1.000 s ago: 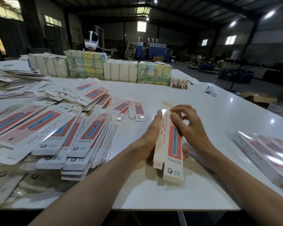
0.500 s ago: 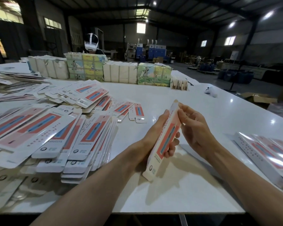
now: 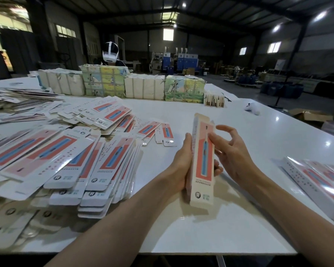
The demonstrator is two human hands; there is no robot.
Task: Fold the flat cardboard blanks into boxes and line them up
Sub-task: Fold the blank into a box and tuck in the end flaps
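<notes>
A long narrow box (image 3: 202,160), white with a red and blue panel, stands lengthwise above the white table (image 3: 249,135), squared up into a tube with its far end flaps open. My left hand (image 3: 183,164) grips it from the left side, thumb along the edge and fingers wrapped behind. My right hand (image 3: 229,151) touches the box's right face with thumb and fingertips, the other fingers spread and loosely bent. A big fanned heap of flat blanks (image 3: 69,160) lies to the left. Several finished boxes (image 3: 320,180) lie side by side at the right.
Wrapped bundles of stock (image 3: 123,85) line the table's far side, with a person wearing a headset (image 3: 110,53) behind them. A small stack of wooden pieces (image 3: 214,99) and a white controller (image 3: 252,109) lie far right. An open carton (image 3: 310,115) sits on the floor beyond.
The blank went from a flattened sleeve to a tilted one, then to an upright squared tube. My right hand shifted from its top end to its right face.
</notes>
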